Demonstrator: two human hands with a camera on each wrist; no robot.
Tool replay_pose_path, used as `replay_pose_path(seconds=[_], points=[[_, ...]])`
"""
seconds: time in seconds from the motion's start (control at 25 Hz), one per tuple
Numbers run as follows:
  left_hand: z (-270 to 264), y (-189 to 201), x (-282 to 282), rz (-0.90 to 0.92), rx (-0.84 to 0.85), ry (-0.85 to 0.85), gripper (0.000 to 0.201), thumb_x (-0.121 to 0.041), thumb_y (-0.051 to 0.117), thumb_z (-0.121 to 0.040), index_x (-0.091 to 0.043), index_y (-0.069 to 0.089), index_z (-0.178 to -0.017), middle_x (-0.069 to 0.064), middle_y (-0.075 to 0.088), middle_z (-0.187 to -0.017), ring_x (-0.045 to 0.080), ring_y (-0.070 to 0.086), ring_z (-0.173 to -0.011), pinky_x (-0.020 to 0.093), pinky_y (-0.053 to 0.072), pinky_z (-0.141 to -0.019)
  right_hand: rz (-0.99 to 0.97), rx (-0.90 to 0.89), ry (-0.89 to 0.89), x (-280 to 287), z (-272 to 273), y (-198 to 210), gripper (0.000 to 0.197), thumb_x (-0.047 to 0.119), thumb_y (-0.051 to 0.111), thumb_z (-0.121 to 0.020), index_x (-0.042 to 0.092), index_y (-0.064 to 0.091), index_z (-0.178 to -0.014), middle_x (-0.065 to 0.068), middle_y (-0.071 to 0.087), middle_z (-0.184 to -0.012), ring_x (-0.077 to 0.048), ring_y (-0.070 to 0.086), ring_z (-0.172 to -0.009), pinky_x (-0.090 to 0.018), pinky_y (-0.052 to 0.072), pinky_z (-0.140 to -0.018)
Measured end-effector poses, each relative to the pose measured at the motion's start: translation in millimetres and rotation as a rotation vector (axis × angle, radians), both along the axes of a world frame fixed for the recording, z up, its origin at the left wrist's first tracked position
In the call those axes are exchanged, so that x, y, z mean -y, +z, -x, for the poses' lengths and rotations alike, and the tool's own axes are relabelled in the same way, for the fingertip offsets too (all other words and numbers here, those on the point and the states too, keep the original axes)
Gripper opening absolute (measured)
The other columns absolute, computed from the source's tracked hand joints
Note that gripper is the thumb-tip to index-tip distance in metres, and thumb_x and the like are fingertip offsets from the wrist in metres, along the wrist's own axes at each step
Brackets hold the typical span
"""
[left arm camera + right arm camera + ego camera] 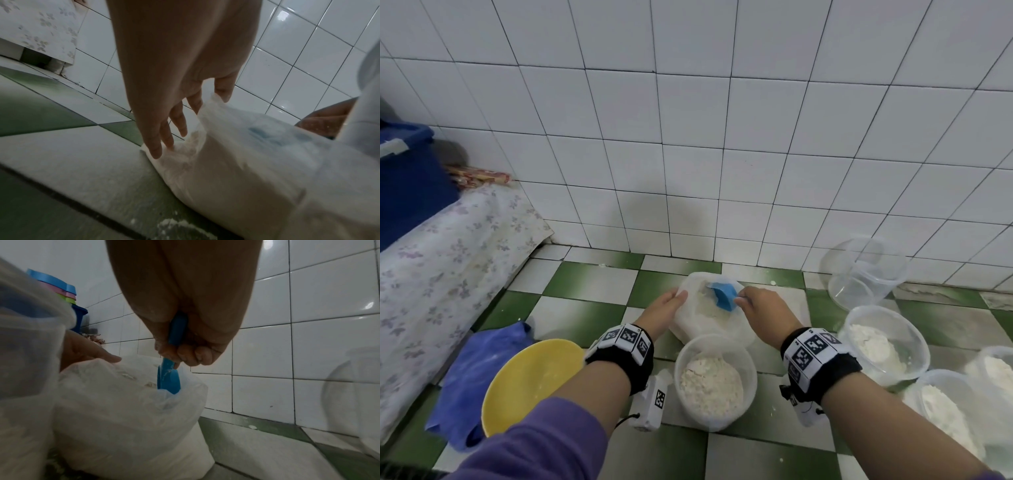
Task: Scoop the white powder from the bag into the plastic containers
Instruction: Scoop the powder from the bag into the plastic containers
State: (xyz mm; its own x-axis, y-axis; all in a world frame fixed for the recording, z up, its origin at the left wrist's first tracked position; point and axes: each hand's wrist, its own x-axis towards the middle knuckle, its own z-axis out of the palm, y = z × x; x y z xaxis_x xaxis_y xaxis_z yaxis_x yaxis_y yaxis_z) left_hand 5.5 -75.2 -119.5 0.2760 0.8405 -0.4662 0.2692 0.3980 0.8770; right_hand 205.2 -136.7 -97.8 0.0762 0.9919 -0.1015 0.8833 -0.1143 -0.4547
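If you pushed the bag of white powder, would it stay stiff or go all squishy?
Probably squishy: the bag is thin, wrinkled plastic that sags around the powder. It looks full, so likely heavy. Its rim seems floppy, since the left hand holds it open while the right hand dips the blue scoop.

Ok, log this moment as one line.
left hand: holds translucent plastic bag open | right hand: grips blue plastic scoop in bag | nearest round plastic container: part-filled
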Motion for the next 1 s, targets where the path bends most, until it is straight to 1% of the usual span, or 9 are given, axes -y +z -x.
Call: replay_pose_path(seconds=[0.12, 0.24, 0.36, 0.44, 0.52, 0.64, 0.72, 0.84, 1.0], points=[[-1, -1, -3, 0.004, -0.001, -0.018, 0.044, -0.036, 0.041, -0.102, -0.016, 0.044, -0.142, 0.004, 0.050, -0.139, 0.017, 0.048, -0.118, 0.030, 0.036, -0.099, 0.009, -0.118, -0.055, -2, 1, -6, 0.027, 0.030, 0.045, -0.099, 0.009, 0.061, -0.105, -0.008, 0.066, -0.094, -0.024, 0.058, -0.084, -0.030, 0.044, -0.072], [-1, 0, -4, -0.005, -0.015, -0.046, 0.043, -0.035, 0.038, -0.103, -0.015, 0.044, -0.141, 0.004, 0.050, -0.139, 0.015, 0.048, -0.115, 0.028, 0.035, -0.097, 0.039, -0.194, -0.046, 0, 1, -10, 0.025, 0.031, 0.048, -0.098, 0.011, 0.061, -0.103, -0.005, 0.063, -0.084, -0.022, 0.056, -0.076, -0.030, 0.044, -0.069], [1, 3, -4, -0.017, -0.021, -0.085, 0.042, -0.035, 0.036, -0.104, -0.014, 0.045, -0.140, 0.004, 0.052, -0.134, 0.016, 0.048, -0.116, 0.028, 0.036, -0.098, 0.090, -0.237, -0.022, -1, 1, -12, 0.026, 0.032, 0.049, -0.097, 0.009, 0.061, -0.096, -0.002, 0.058, -0.074, -0.021, 0.054, -0.071, -0.031, 0.046, -0.070], [3, 2, -5, -0.016, -0.025, -0.100, 0.043, -0.037, 0.035, -0.104, -0.015, 0.044, -0.140, 0.003, 0.052, -0.133, 0.017, 0.049, -0.119, 0.030, 0.037, -0.103, 0.126, -0.258, -0.015, -1, 3, -11, 0.028, 0.034, 0.048, -0.098, 0.009, 0.060, -0.091, 0.001, 0.055, -0.069, -0.017, 0.049, -0.065, -0.029, 0.044, -0.067], [4, -2, -7, -0.020, -0.034, -0.118, 0.047, -0.040, 0.036, -0.103, -0.015, 0.044, -0.141, 0.004, 0.052, -0.139, 0.019, 0.049, -0.125, 0.037, 0.036, -0.110, 0.165, -0.298, -0.017, -1, 7, -10, 0.028, 0.033, 0.046, -0.098, 0.013, 0.056, -0.081, 0.001, 0.056, -0.067, -0.013, 0.047, -0.059, -0.024, 0.042, -0.061], [6, -5, -8, -0.013, -0.036, -0.149, 0.050, -0.044, 0.035, -0.102, -0.016, 0.045, -0.142, 0.005, 0.053, -0.139, 0.021, 0.051, -0.125, 0.042, 0.037, -0.112, 0.212, -0.392, -0.032, 0, 11, -10, 0.029, 0.030, 0.045, -0.099, 0.015, 0.053, -0.075, 0.004, 0.055, -0.060, -0.007, 0.045, -0.051, -0.018, 0.037, -0.054], [6, -7, -8, -0.001, -0.033, -0.154, 0.050, -0.046, 0.035, -0.101, -0.018, 0.044, -0.142, 0.004, 0.052, -0.140, 0.021, 0.051, -0.126, 0.043, 0.037, -0.112, 0.230, -0.493, -0.074, 1, 10, -11, 0.030, 0.028, 0.046, -0.099, 0.010, 0.054, -0.076, 0.004, 0.053, -0.057, -0.007, 0.042, -0.047, -0.017, 0.035, -0.052], [6, -9, -6, 0.017, -0.010, -0.154, 0.047, -0.046, 0.035, -0.102, -0.020, 0.044, -0.140, 0.006, 0.053, -0.139, 0.023, 0.052, -0.125, 0.045, 0.038, -0.111, 0.235, -0.745, -0.181, 4, 7, -13, 0.030, 0.022, 0.046, -0.099, 0.006, 0.049, -0.073, -0.003, 0.045, -0.054, -0.010, 0.034, -0.043, -0.016, 0.031, -0.046], [5, -9, -5, 0.034, -0.006, -0.137, 0.051, -0.048, 0.035, -0.101, -0.020, 0.042, -0.143, 0.006, 0.052, -0.140, 0.023, 0.051, -0.126, 0.046, 0.037, -0.112, 0.233, -0.978, -0.277, 8, 2, -19, 0.029, 0.020, 0.046, -0.099, 0.004, 0.052, -0.076, -0.004, 0.043, -0.053, -0.014, 0.032, -0.048, -0.023, 0.028, -0.048]])
